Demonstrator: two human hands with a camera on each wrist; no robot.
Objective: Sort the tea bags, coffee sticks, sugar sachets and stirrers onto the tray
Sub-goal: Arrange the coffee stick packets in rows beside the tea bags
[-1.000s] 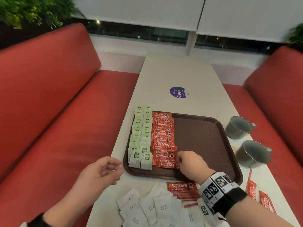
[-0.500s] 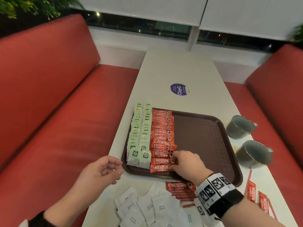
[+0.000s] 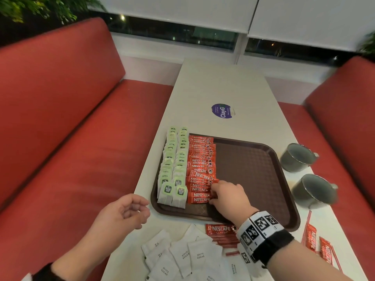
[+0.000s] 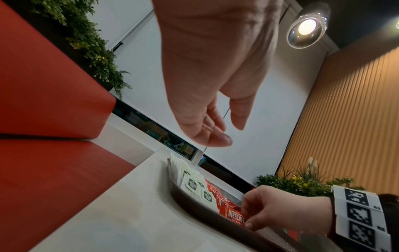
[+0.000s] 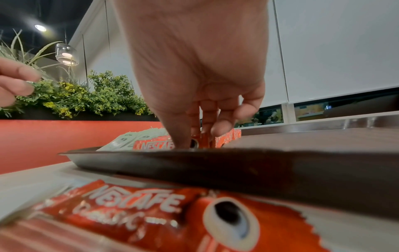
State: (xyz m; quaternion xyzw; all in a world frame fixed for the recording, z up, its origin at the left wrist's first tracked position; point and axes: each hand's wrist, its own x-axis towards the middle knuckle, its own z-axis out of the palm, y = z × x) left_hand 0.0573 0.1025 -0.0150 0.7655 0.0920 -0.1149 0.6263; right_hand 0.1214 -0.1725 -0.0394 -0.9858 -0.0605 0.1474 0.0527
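A brown tray (image 3: 253,179) lies on the white table. Its left side holds two columns of green tea bags (image 3: 174,165) and one column of red coffee sticks (image 3: 200,169). My right hand (image 3: 213,194) is curled over the near end of that column, and thumb and fingers pinch the right end of the front coffee stick (image 4: 235,215). My left hand (image 3: 138,209) hovers at the table's left edge, loosely curled and holding nothing. White sugar sachets (image 3: 182,256) lie scattered on the near table. Loose coffee sticks (image 3: 221,232) lie just in front of the tray.
Two grey mugs (image 3: 296,157) (image 3: 314,191) stand right of the tray. More red sticks (image 3: 316,242) lie at the near right. A purple sticker (image 3: 221,110) marks the far table. Red bench seats (image 3: 81,159) flank both sides. The tray's right half is bare.
My right hand has stayed at the near end of the coffee column, its fingers shifting slightly on the stick ends. The left hand has barely moved.
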